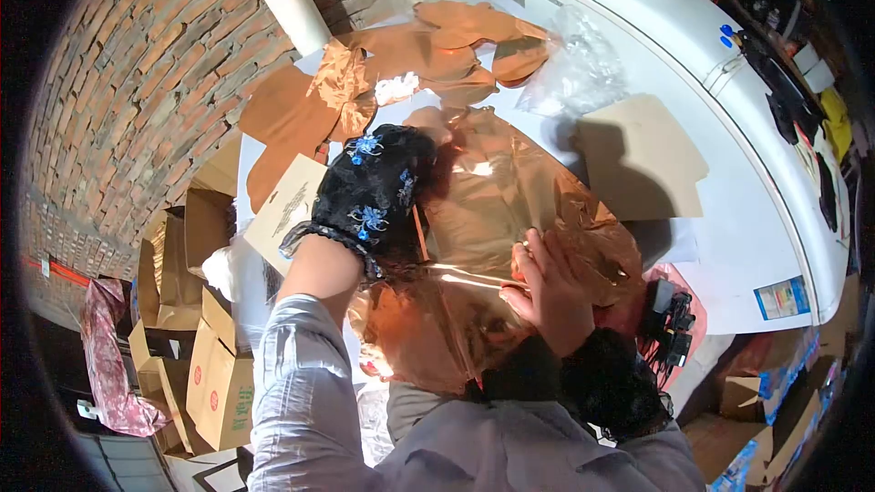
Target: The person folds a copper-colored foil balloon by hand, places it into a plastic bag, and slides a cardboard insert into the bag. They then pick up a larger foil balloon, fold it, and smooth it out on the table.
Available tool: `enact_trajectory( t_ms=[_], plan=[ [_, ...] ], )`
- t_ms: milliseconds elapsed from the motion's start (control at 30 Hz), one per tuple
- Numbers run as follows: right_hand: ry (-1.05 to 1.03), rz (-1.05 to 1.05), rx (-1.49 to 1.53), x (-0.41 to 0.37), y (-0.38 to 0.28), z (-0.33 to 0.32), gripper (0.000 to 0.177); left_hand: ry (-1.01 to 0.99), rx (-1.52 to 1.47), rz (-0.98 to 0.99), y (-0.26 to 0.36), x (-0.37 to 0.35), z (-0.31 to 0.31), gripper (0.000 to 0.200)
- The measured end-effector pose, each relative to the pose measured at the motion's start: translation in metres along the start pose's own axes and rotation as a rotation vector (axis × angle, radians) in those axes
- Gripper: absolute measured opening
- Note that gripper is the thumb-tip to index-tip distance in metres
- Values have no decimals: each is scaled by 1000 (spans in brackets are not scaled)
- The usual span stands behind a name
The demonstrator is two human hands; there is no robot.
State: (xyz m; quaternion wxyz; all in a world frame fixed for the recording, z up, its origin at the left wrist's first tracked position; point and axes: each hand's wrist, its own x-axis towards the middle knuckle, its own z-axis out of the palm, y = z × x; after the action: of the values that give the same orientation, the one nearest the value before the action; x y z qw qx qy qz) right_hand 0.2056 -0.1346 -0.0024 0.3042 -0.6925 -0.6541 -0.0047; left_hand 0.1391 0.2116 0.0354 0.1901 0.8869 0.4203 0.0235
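The gloved left hand (378, 187) presses the copper foil (497, 200) at 10 o'clock; I cannot tell its grip. The right hand (547, 290) lies flat and open at 4 o'clock. Light, even pressure should prevent tears.
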Motion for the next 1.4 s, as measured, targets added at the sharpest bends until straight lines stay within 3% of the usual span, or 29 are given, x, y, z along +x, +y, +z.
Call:
enact_trajectory(
  t_ms=[167,467,567,667,767,800,900,1000,1100,1133,1267,1400],
  plan=[
    [-15,-85,14,7,-1,2,62,54,6,24,-33,-9,-1,43],
    [31,-147,-22,24,-8,22,59,-21,-29,-207,-75,-13,-15,45],
    [42,-145,-32,26,-9,29,61,13,-39,-123,-75,-16,-20,42],
    [34,-136,-49,25,-7,35,62,211,-417,3,-54,-36,-29,38],
    [29,-133,-50,25,-8,35,62,210,-402,79,-75,-24,-35,39],
    [22,-132,-47,25,-8,34,62,195,-566,123,-100,-4,-23,34],
    [13,-132,-41,25,-8,35,62,203,-684,220,-113,9,-12,33],
    [11,-135,-43,25,-7,35,62,280,-483,115,-88,-8,-19,29],
    [21,-133,-33,25,-8,35,63,753,-5,17,-91,-9,-3,34],
    [26,-130,-29,24,-7,35,63,813,-48,26,-81,-20,-6,40],
    [43,-127,-21,24,-8,36,62,870,-170,112,-91,-43,-13,34],
    [65,-135,-7,26,-7,33,60,589,68,-54,-81,-109,-3,38]
  ],
)
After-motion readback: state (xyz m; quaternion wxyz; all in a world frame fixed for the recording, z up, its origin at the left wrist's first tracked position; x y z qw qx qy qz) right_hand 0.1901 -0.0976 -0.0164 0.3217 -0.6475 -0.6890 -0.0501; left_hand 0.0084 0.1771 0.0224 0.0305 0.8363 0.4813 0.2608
